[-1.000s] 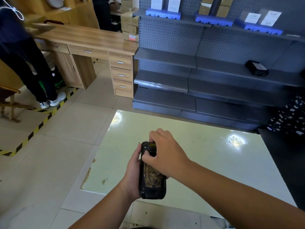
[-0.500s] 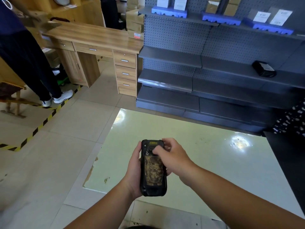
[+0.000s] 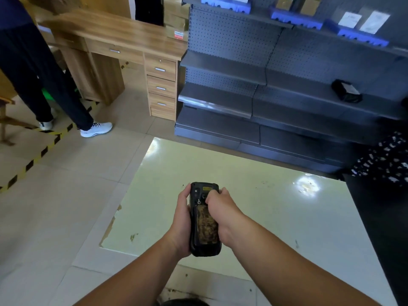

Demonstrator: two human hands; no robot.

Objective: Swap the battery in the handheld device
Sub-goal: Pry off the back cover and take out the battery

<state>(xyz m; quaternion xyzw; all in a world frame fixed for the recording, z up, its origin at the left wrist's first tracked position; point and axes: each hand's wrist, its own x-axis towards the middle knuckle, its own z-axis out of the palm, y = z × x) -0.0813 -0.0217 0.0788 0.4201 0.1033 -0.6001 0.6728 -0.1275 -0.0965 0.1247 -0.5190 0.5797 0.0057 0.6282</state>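
A black handheld device (image 3: 204, 226) with a worn, yellow-brown back panel is held upright, back side towards me, over the pale green table (image 3: 276, 213). My left hand (image 3: 182, 224) grips its left edge from behind. My right hand (image 3: 223, 214) wraps around its right side, fingers curled on the upper back near a small latch. A small black object with a pale label (image 3: 346, 91), possibly a battery, lies on a grey shelf at the right.
Grey metal shelving (image 3: 265, 85) stands behind the table, with boxes on blue trays on top. A wooden desk with drawers (image 3: 141, 62) is at the left. A person in dark trousers (image 3: 44, 80) stands by yellow-black floor tape. A dark surface (image 3: 386, 217) adjoins the table's right.
My right hand has slid from the top of the device down onto its right side and upper back. The person at the left has stepped nearer. The camera has tilted slightly.
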